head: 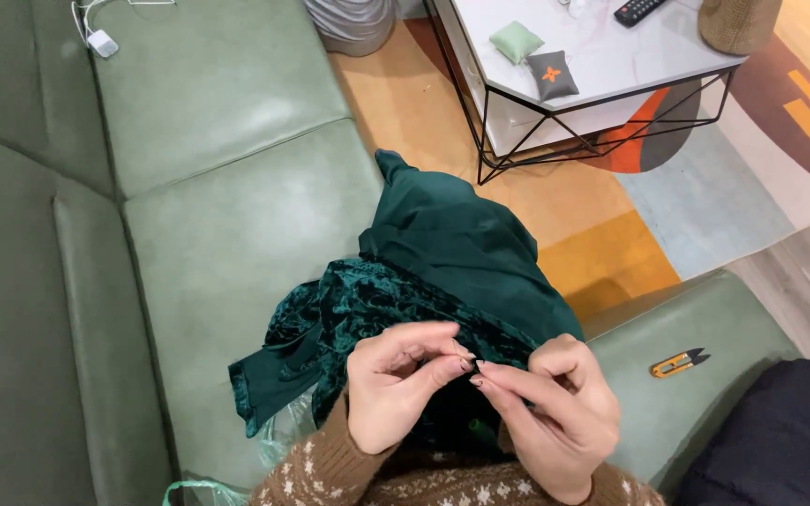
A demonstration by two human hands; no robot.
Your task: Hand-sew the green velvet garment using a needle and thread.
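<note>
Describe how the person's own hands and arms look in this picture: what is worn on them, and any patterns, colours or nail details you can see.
Both arms wear a brown knitted jumper with a white snowflake-style pattern; the ribbed cuffs end at the wrists. The left hand and right hand are bare, with no gloves, and no rings or watch show. The fingernails look dark-polished.

A pale green leather sofa (227, 234) carries the lot — dark green velvet cloth (396, 281) heaped on its seat, small orange-handled snips (679, 362) on the right cushion, a white charger (102, 42) at the back.
</note>
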